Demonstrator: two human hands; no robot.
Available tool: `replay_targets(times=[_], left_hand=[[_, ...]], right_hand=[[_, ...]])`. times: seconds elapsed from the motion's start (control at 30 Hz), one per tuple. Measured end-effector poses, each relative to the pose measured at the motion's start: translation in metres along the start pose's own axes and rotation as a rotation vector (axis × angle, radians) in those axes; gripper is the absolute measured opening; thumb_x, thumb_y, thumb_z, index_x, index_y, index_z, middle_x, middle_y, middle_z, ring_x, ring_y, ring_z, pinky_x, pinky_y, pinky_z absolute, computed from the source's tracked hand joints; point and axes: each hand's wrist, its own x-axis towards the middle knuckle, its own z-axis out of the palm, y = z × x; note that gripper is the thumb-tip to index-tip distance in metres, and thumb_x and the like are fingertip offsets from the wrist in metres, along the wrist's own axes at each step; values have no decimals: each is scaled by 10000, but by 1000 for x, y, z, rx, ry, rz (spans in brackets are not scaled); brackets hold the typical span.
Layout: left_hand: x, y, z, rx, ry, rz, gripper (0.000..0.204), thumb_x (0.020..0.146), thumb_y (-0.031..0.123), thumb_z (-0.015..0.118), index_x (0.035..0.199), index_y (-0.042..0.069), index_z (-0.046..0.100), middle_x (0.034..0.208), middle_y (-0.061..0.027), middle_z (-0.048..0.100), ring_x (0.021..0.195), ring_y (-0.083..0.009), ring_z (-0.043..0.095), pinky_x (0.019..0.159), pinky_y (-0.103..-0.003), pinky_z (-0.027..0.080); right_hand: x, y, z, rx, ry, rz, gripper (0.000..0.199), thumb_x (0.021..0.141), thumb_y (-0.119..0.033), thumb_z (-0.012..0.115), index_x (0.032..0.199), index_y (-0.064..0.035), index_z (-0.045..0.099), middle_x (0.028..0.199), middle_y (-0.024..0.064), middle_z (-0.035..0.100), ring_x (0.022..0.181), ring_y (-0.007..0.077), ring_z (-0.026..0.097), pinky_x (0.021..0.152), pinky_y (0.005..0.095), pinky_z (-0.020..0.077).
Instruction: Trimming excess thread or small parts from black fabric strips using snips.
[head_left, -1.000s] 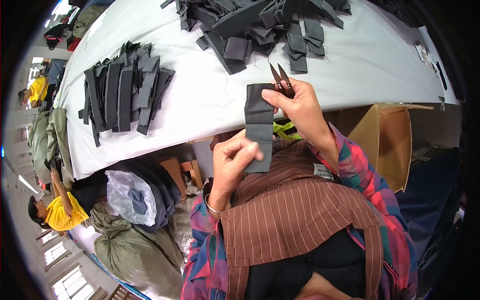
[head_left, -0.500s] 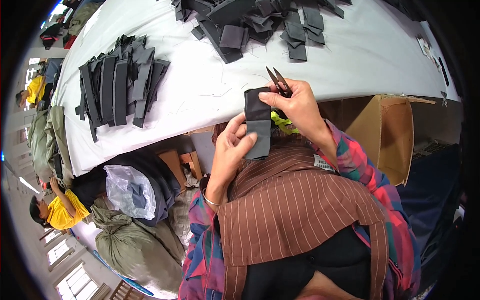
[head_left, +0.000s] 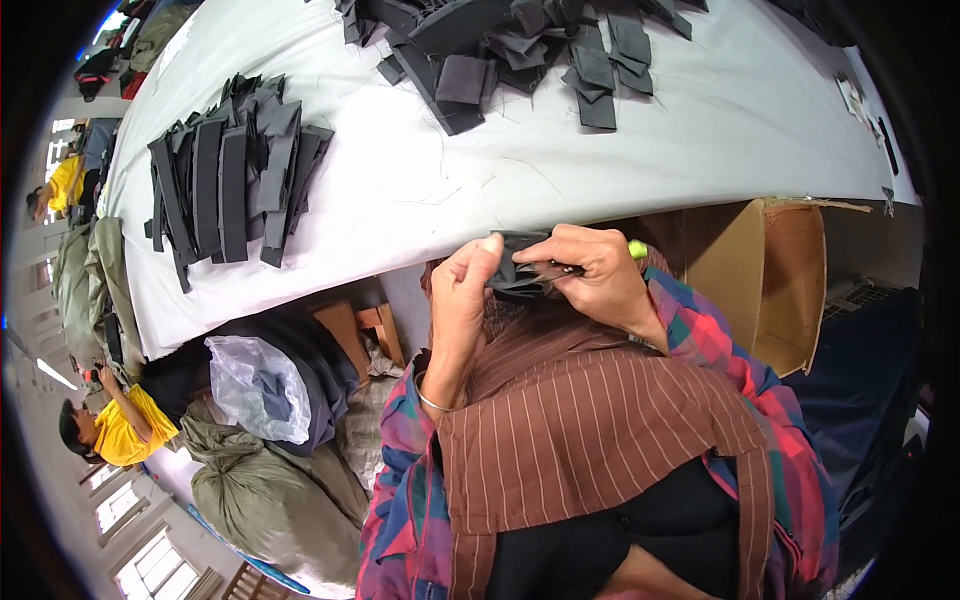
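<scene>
Close in front of my apron, at the table's near edge, both my hands meet at a small dark fabric piece point(head_left: 512, 282). My left hand point(head_left: 462, 292) pinches its left side, thumb on top. My right hand point(head_left: 602, 275) is closed around dark-bladed thread snips point(head_left: 550, 269), mostly hidden by the fingers; the blades point left at the cloth. The right index fingertip touches the fabric. Whether the blades are cutting cannot be made out. Beyond lie a row of long dark fabric strips point(head_left: 232, 190) and a heap of dark fabric pieces point(head_left: 465, 78).
A white-covered table point(head_left: 390, 165) spans the far side, with loose threads on it. An open cardboard box point(head_left: 735, 270) stands at the right below its edge. Left of me are a clear plastic bag point(head_left: 258, 390) and a grey-green sack point(head_left: 275, 500). A person in yellow point(head_left: 135, 425) works farther left.
Both hands have come lower and closer together. The fabric piece, held upright and flat before, is now tilted and bunched. The snips have swung from pointing up to pointing left at it.
</scene>
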Motion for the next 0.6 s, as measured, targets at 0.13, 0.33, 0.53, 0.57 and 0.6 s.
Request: replay_targets(times=[0.13,0.33,0.53,0.57,0.6], left_hand=[[8,-12,2,-19,-9,38,122,863,114,654,824,0,667,738,44,596,654,-24,489,599,-180,377],[8,-14,-6,64,-39,9,116,854,97,664,837,-18,673,737,23,623,647,-27,513,589,-177,399],[5,-9,1,30,-78,-28,115,851,87,664,847,-27,676,721,12,632,615,-23,521,567,-169,406],[5,-9,0,29,-76,-30,115,851,87,664,847,-27,676,721,12,632,615,-23,521,567,-169,406],[4,-9,-2,35,-81,-28,112,850,85,664,845,-27,676,720,11,633,611,-22,521,564,-168,405]], right_hand=[[2,2,-10,73,-64,43,296,686,69,670,959,-43,686,719,85,603,612,186,567,580,267,438],[28,-9,-54,-334,-117,-97,323,710,-210,725,1011,-129,643,799,21,606,713,202,588,636,320,426],[38,-5,-54,-655,-126,-447,260,662,-190,710,918,-167,675,697,-45,531,623,155,455,585,304,309],[39,-5,-54,-653,-128,-446,260,662,-190,710,918,-167,675,697,-45,531,623,155,455,585,304,309],[39,-5,-53,-665,-128,-466,254,659,-190,714,909,-168,678,700,-48,535,625,155,452,589,302,306]])
